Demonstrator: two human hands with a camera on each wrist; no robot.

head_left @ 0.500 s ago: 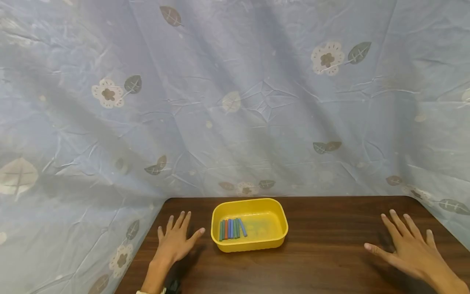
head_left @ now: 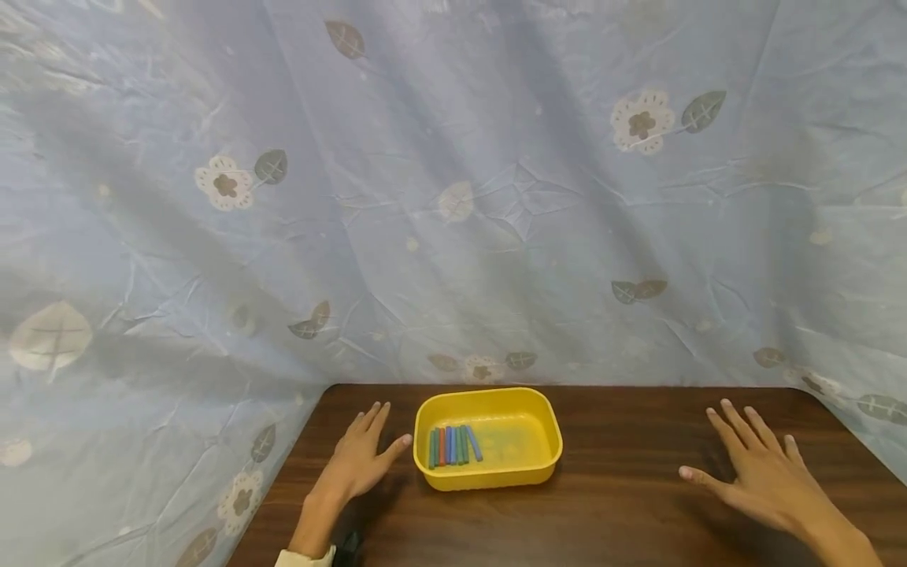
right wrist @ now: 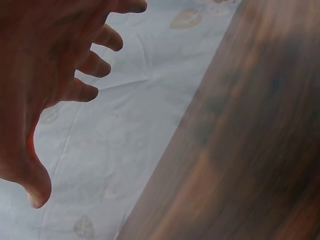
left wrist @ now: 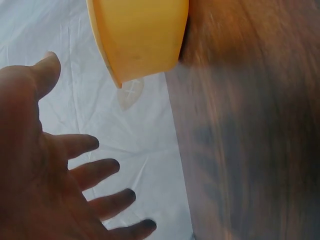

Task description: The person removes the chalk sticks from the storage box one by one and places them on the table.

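Observation:
A yellow plastic tub [head_left: 489, 478] with rounded corners stands toward the back of the table. Inside, along its left end, lies a row of several chalk sticks [head_left: 453, 446] in green, blue and red, the rightmost one tilted. My left hand [head_left: 357, 461] hovers just left of the tub, fingers spread, thumb pointing at its left wall. In the left wrist view the tub [left wrist: 142, 37] rises past the left hand's thumb. Well to the right of the tub, my right hand [head_left: 765, 484] is held over the table, fingers spread and holding nothing.
The dark wood-grain table [head_left: 623, 449] has rounded back corners. Behind it and along its left side hangs a pale blue cloth [head_left: 453, 268] with flower and leaf prints. A light sleeve cuff [head_left: 306, 557] and a dark band show at the left wrist.
Both hands have moved inward: the left hand rightward, closer to the tub, and the right hand leftward. The view has shifted slightly. Tub and chalk sticks keep their arrangement.

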